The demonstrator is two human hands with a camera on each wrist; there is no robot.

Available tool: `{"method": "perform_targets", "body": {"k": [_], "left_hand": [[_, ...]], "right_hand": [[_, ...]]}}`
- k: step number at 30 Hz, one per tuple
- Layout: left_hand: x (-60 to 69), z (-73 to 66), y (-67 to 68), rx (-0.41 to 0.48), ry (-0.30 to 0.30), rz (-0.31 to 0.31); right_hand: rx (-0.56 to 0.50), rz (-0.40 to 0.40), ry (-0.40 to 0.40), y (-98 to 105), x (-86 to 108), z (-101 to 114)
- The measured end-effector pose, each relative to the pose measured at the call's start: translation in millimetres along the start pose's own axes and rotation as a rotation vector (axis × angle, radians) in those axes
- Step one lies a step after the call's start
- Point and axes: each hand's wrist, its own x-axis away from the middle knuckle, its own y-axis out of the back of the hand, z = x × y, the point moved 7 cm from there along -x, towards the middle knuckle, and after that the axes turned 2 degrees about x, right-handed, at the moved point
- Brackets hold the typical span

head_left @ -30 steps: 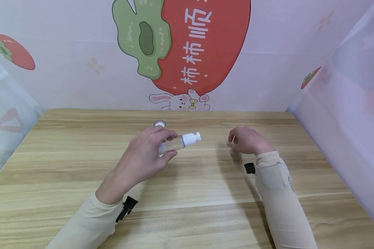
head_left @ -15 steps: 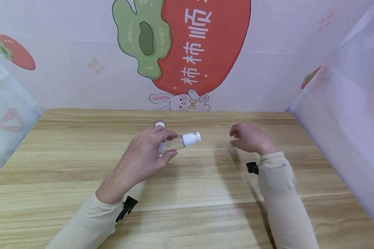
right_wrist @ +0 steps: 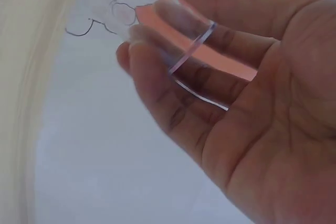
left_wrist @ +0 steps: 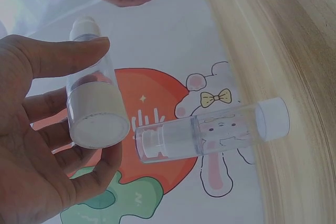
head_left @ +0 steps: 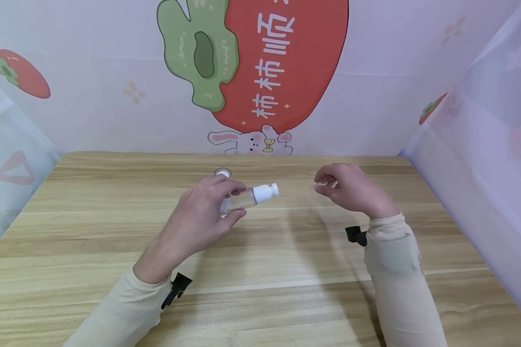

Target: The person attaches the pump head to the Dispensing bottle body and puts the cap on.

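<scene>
My left hand [head_left: 195, 217] grips a clear pump bottle [head_left: 240, 200] with a white pump head, tilted so that the pump points right. In the left wrist view the bottle's white base [left_wrist: 100, 129] faces the camera, thumb on one side and fingers on the other. My right hand [head_left: 353, 190], raised over the table, pinches a small see-through cap [right_wrist: 192, 50]; its outline is faint. Behind my left hand stands a second pump bottle [left_wrist: 220, 135], upright, with a clear cover over its pump. In the head view only its top [head_left: 223, 172] shows.
The wood-grain table [head_left: 260, 299] runs back to a printed cloth [head_left: 113, 111] with a large red persimmon and a rabbit. Cloth also hangs along the left and right sides. A black strap end sticks out at each wrist.
My right hand has risen a little and turned, lifting the clear cap with it and tipping it toward the left. My left hand and its bottle have hardly moved.
</scene>
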Motion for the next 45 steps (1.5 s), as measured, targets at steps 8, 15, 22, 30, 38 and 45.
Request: {"method": "perform_targets", "body": {"k": [8,15,22,30,38,45], "left_hand": [[0.1,1.1,-0.3,0.007,0.009,-0.008],[0.5,2.5,-0.1,0.012,0.014,-0.013],[0.6,2.9,0.4,0.014,0.020,-0.008],[0.2,3.6,0.1,0.016,0.025,-0.006],[-0.2,2.7,0.9,0.018,0.015,-0.017],[-0.6,1.7,1.6,0.019,0.008,-0.028]], "right_hand": [[-0.129,-0.083,0.143,9,3.7,11],[-0.270,-0.147,0.248,17,7.8,19],[-0.390,-0.172,0.292,21,10.7,25],[-0.507,-0.144,0.332,21,10.8,31],[-0.609,-0.088,0.371,19,10.5,40],[-0.629,-0.077,0.382,17,10.8,46]]}}
